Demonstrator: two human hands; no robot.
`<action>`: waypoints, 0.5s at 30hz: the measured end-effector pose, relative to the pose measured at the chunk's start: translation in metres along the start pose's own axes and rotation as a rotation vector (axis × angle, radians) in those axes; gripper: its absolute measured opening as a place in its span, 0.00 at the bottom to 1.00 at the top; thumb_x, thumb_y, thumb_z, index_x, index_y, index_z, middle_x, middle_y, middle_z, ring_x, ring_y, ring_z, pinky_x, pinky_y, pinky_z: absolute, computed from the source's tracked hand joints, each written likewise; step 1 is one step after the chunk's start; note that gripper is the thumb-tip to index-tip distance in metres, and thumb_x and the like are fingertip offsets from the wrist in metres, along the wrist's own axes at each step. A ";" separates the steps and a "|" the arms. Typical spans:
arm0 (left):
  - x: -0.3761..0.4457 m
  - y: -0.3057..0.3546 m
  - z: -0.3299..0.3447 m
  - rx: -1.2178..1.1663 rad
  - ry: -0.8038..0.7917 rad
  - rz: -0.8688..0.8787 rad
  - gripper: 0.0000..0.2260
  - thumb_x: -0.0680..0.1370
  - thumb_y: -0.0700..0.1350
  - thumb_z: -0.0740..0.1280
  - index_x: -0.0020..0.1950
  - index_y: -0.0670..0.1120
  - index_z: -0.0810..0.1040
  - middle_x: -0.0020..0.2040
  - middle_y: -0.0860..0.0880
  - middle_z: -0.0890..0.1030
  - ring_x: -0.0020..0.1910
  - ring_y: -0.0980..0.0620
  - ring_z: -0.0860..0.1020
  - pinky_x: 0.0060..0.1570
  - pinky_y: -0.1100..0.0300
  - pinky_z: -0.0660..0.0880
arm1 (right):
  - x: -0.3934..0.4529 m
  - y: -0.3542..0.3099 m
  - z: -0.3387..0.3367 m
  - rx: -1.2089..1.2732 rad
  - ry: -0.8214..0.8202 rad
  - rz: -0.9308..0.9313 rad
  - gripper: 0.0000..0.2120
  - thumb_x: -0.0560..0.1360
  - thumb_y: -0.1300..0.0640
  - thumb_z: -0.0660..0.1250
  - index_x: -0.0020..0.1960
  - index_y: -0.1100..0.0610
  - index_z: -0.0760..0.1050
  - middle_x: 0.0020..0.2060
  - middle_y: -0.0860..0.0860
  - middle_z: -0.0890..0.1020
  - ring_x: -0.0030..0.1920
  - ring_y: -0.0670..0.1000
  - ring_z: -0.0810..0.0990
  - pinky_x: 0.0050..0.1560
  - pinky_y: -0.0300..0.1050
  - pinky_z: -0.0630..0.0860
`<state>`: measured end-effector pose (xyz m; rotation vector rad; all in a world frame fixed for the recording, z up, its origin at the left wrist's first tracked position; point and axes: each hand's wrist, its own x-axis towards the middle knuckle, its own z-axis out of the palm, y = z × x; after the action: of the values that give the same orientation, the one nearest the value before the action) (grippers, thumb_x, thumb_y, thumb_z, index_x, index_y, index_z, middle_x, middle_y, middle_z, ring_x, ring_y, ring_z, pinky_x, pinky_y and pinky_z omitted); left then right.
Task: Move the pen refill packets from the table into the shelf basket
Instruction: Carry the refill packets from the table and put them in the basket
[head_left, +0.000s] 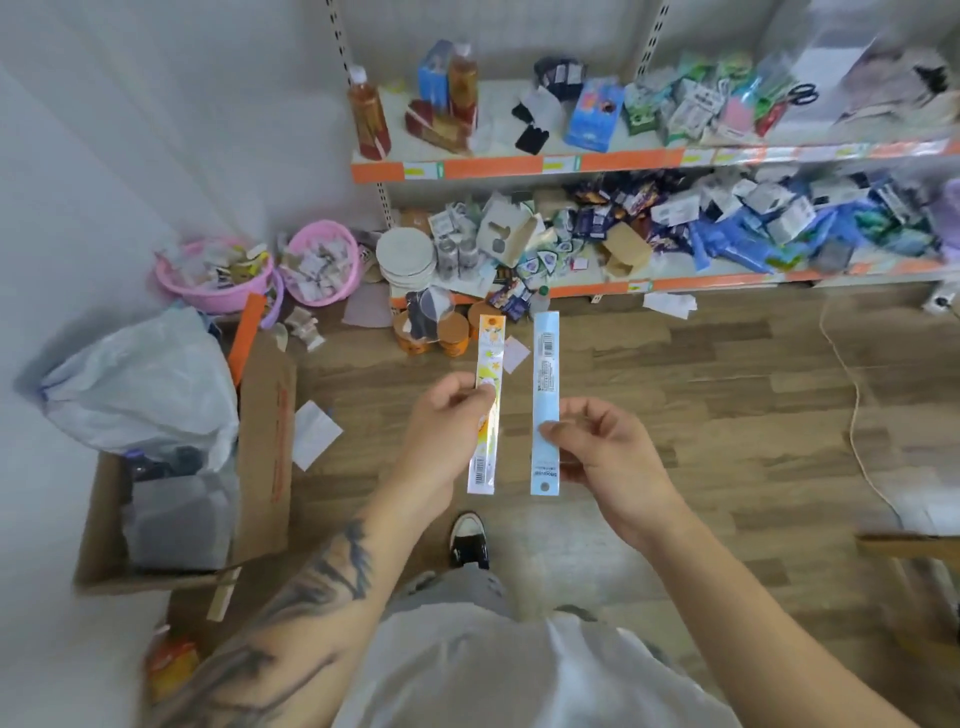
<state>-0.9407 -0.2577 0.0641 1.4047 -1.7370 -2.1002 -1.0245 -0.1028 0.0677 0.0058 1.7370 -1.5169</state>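
My left hand (441, 436) pinches a long narrow refill packet with orange and yellow print (491, 353), held upright over the wooden floor. My right hand (597, 452) grips a second long packet, pale blue with a barcode label (545, 374), parallel to the first and a short gap to its right. Two pink baskets (215, 299) (345, 283) full of small packets stand on the floor at the left, beside the shelf unit. No table shows in this view.
Shelves with orange edge strips (519, 166) hold bottles, boxes and heaps of small packets. An open cardboard box (265, 441) with a white plastic bag (140, 384) sits at the left. Cans and paper scraps lie by the shelf foot. A cord (852, 410) runs across the floor at right.
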 end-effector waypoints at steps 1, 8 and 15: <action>0.011 0.011 0.001 0.004 -0.013 0.013 0.04 0.80 0.47 0.70 0.48 0.53 0.85 0.45 0.48 0.85 0.56 0.36 0.83 0.61 0.38 0.77 | 0.009 -0.010 0.002 0.009 0.006 -0.014 0.04 0.79 0.65 0.71 0.52 0.59 0.81 0.47 0.63 0.86 0.43 0.56 0.84 0.50 0.55 0.79; 0.063 0.065 0.024 0.025 -0.101 0.036 0.07 0.74 0.55 0.69 0.48 0.57 0.85 0.51 0.47 0.86 0.56 0.39 0.83 0.64 0.35 0.76 | 0.058 -0.055 -0.002 0.048 0.045 -0.037 0.03 0.79 0.65 0.70 0.51 0.59 0.81 0.44 0.60 0.86 0.42 0.55 0.84 0.46 0.51 0.80; 0.118 0.115 0.056 -0.038 -0.084 0.081 0.05 0.84 0.42 0.66 0.52 0.48 0.82 0.43 0.48 0.87 0.42 0.49 0.86 0.51 0.49 0.82 | 0.127 -0.104 -0.026 0.049 0.002 -0.079 0.05 0.78 0.66 0.71 0.53 0.59 0.82 0.44 0.59 0.85 0.40 0.51 0.82 0.45 0.50 0.76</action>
<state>-1.1004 -0.3245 0.0848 1.2319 -1.7426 -2.1663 -1.1752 -0.1716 0.0805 -0.0363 1.7193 -1.6175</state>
